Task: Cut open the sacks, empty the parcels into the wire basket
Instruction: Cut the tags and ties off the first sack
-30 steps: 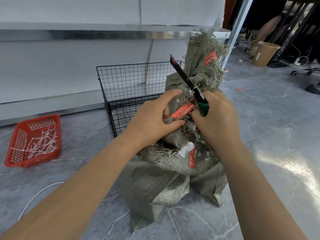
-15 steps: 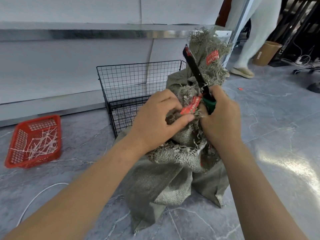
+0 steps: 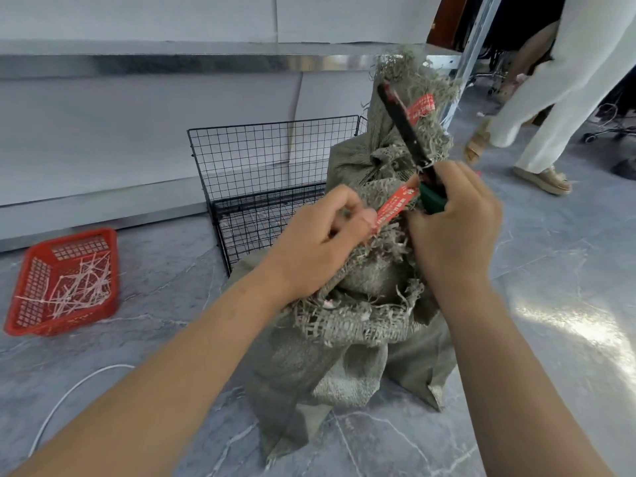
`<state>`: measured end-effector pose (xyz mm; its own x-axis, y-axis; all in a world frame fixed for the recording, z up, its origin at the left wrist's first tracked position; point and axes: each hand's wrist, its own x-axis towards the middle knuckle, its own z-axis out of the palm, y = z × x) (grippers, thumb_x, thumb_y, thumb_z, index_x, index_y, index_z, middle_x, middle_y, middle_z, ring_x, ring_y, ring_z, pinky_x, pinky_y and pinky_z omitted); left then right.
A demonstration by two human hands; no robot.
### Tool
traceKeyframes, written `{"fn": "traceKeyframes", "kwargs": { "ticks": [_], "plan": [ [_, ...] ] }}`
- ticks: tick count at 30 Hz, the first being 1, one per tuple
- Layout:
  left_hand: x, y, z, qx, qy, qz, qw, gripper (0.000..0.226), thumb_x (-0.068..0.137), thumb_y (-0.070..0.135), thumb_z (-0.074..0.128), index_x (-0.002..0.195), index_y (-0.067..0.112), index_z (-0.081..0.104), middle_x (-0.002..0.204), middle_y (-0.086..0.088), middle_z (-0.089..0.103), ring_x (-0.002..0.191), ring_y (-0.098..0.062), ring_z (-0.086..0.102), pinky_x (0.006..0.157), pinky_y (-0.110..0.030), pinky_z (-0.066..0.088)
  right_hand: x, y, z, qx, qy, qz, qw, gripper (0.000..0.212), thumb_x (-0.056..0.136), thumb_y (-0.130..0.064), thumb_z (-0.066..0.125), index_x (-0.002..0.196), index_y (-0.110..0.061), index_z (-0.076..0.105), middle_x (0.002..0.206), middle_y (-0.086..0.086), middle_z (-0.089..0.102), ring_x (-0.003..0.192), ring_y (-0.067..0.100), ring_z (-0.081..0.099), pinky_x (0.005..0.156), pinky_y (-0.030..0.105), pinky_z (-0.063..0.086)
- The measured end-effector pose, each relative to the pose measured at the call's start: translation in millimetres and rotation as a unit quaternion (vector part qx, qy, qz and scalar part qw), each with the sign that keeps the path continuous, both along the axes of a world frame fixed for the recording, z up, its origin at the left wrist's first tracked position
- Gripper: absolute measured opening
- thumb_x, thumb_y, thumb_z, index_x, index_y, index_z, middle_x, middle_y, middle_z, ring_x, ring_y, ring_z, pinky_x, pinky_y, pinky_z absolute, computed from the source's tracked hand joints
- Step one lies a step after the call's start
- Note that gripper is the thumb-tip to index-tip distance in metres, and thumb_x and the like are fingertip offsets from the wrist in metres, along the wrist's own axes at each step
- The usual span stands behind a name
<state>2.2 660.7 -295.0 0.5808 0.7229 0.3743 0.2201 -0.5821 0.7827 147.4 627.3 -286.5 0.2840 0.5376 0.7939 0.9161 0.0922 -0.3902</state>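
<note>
A grey-green woven sack (image 3: 344, 359) stands on the floor in front of me, its frayed neck bunched. A second tied sack (image 3: 406, 132) with a red tag rises behind it. My left hand (image 3: 320, 246) pinches the red tag (image 3: 395, 206) at the near sack's neck. My right hand (image 3: 454, 228) grips the green handle of a cutter (image 3: 406, 132), whose dark blade points up and to the left over the rear sack. The black wire basket (image 3: 261, 166) stands behind the sacks, against the wall. No parcels are in sight.
A red plastic tray (image 3: 65, 280) holding cut white ties lies on the floor at the left. A white cord (image 3: 69, 394) curls near my left arm. A person in white trousers (image 3: 550, 98) walks past at the right. A metal shelf edge (image 3: 206, 60) runs above.
Both hands have risen with the red tag and the sack's neck. The cutter's blade has swung upright and to the right. A person has walked into view at the right.
</note>
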Motion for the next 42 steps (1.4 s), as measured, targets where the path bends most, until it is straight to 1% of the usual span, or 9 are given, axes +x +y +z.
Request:
{"fn": "traceKeyframes", "kwargs": {
  "ticks": [6,9,12,18,22,25,30,36,42],
  "plan": [
    [-1,4,6,-0.075,-0.014,-0.051,0.996,0.043,0.085,0.016,0.064,0.115,0.042,0.049,0.094,0.026,0.064,0.082,0.004,0.066,0.082,-0.029,0.056,7,-7,18,-0.24,0.029,0.043,0.969,0.029,0.074,-0.002,0.064,0.102,-0.01,0.06,0.091,0.008,0.063,0.088,0.029,0.056,0.062,0.03,0.039],
    [1,7,4,-0.084,-0.031,-0.04,0.995,0.047,0.08,0.011,0.068,0.115,0.039,0.052,0.108,0.032,0.052,0.07,0.018,0.057,0.067,-0.021,0.054,14,-26,45,-0.357,0.006,0.071,0.931,0.033,0.077,-0.028,0.073,0.101,-0.018,0.052,0.084,-0.002,0.057,0.076,0.019,0.052,0.057,0.028,0.035],
    [1,8,5,-0.094,-0.034,-0.015,0.995,0.048,0.079,0.013,0.07,0.11,0.044,0.053,0.106,0.038,0.047,0.036,0.001,0.033,0.043,-0.006,0.034,13,-50,70,-0.398,0.041,0.092,0.912,0.04,0.067,-0.059,0.055,0.087,-0.028,0.039,0.074,-0.008,0.051,0.062,0.009,0.05,0.055,0.027,0.043],
    [0,12,4,-0.082,-0.072,0.036,0.993,0.049,0.077,0.019,0.072,0.109,0.048,0.049,0.119,0.025,0.051,0.037,-0.002,0.026,0.046,-0.005,0.037,21,-70,81,-0.431,-0.01,0.091,0.898,0.021,0.075,-0.049,0.041,0.077,-0.029,0.045,0.065,0.0,0.061,0.052,0.011,0.054,0.06,0.034,0.048],
    [-2,18,1,-0.072,-0.076,0.08,0.991,0.055,0.077,0.02,0.072,0.126,0.036,0.051,0.139,0.011,0.047,0.035,-0.001,0.029,0.045,-0.003,0.036,27,-70,81,-0.51,-0.036,0.08,0.856,0.014,0.082,-0.039,0.05,0.075,-0.028,0.054,0.074,-0.029,0.061,0.054,0.006,0.055,0.053,0.027,0.042],
    [-4,22,0,-0.067,-0.077,0.099,0.99,0.059,0.076,0.024,0.072,0.13,0.031,0.05,0.142,0.008,0.045,0.059,0.001,0.04,0.051,-0.004,0.042,33,-65,75,-0.541,-0.041,0.06,0.838,0.013,0.087,-0.033,0.055,0.077,-0.026,0.058,0.06,-0.004,0.063,0.048,-0.005,0.054,0.049,0.024,0.037],
    [-6,21,1,-0.076,-0.073,0.105,0.989,0.062,0.075,0.026,0.072,0.132,0.03,0.047,0.142,0.012,0.044,0.114,0.006,0.042,0.079,-0.001,0.042,32,-55,66,-0.555,-0.035,0.058,0.829,0.015,0.09,-0.034,0.055,0.076,-0.028,0.058,0.062,-0.006,0.062,0.049,0.003,0.049,0.051,0.023,0.036],
    [-3,16,-2,-0.075,-0.058,0.084,0.992,0.06,0.074,0.027,0.072,0.129,0.035,0.049,0.142,0.012,0.042,0.084,0.018,0.05,0.071,-0.004,0.047,27,-44,58,-0.54,-0.065,0.087,0.834,0.023,0.091,-0.033,0.054,0.068,-0.029,0.051,0.066,-0.008,0.061,0.049,0.002,0.05,0.052,0.024,0.032],
    [-5,19,-3,-0.106,-0.069,0.084,0.988,0.059,0.072,0.023,0.075,0.126,0.031,0.052,0.138,0.006,0.05,0.125,-0.003,0.043,0.097,-0.026,0.043,32,-37,50,-0.502,-0.046,0.139,0.853,0.008,0.088,-0.03,0.059,0.082,-0.025,0.062,0.065,-0.009,0.063,0.063,0.008,0.061,0.054,0.022,0.041]
  ]
}}
